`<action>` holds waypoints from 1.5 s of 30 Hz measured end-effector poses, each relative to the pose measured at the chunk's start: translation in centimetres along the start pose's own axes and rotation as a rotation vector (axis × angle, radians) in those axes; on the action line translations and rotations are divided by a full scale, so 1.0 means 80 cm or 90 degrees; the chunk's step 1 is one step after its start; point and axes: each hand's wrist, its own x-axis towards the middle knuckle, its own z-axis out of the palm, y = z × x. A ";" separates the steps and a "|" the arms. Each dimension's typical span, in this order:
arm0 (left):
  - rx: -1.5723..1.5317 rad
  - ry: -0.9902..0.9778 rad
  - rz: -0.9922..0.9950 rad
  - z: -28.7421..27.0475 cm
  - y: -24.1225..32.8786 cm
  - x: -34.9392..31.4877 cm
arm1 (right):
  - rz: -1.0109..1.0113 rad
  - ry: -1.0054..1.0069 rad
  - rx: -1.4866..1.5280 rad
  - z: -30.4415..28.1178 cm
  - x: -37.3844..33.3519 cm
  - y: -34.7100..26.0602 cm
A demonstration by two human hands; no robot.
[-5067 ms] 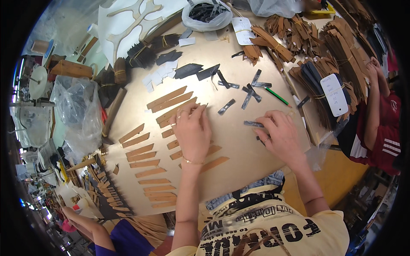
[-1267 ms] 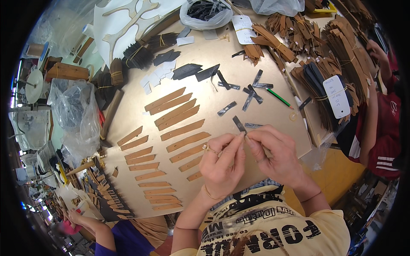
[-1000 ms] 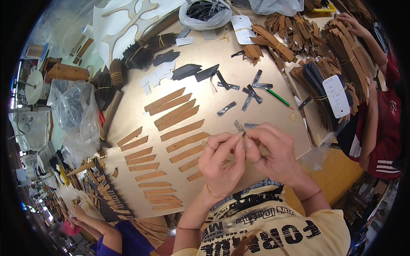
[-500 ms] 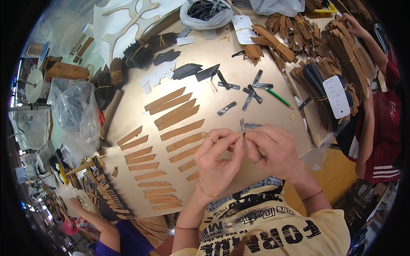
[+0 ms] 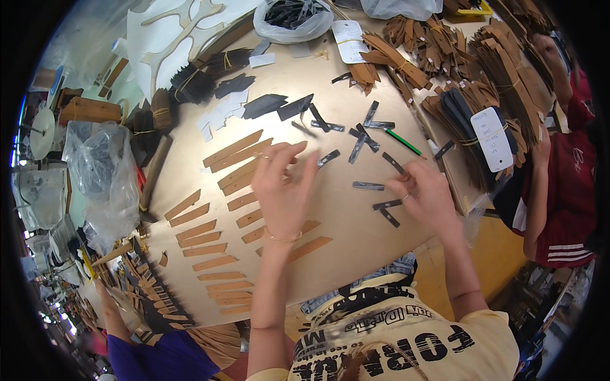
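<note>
My right hand (image 5: 424,193) pinches a short black strip (image 5: 393,162) between thumb and fingers, over the right part of the table. My left hand (image 5: 279,190) is raised over the rows of brown leather strips (image 5: 238,152), thumb and fingers apart. A small blurred sliver (image 5: 304,129) shows just beyond its fingertips; I cannot tell what it is. Close to my right hand lie a shiny dark strip (image 5: 368,185) and a black strip with light dots (image 5: 386,216), which touches another. Farther off, several shiny black strips (image 5: 358,147) lie crossed beside a green pencil (image 5: 404,143).
A clear bag of black pieces (image 5: 292,22) stands at the back. Bundled brown strips (image 5: 508,70) and a white tag (image 5: 491,140) line the right. White pieces (image 5: 222,114) and black leather pieces (image 5: 264,105) lie beyond the rows. A co-worker in dark red (image 5: 565,197) stands at right.
My hands were together, pinching a small strip, and have parted. The left moved left and opened over the brown strips; the right moved slightly right, holding a black strip. The view shifted slightly.
</note>
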 end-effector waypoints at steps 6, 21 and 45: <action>0.066 -0.025 0.029 0.018 0.005 -0.037 | -0.021 0.005 -0.018 0.012 -0.024 -0.002; -0.239 -0.150 -0.196 -0.017 0.041 -0.074 | -0.084 -0.024 0.175 0.026 -0.013 -0.030; -0.101 -0.057 0.014 -0.017 0.070 -0.080 | -0.156 0.016 0.205 0.015 -0.021 -0.086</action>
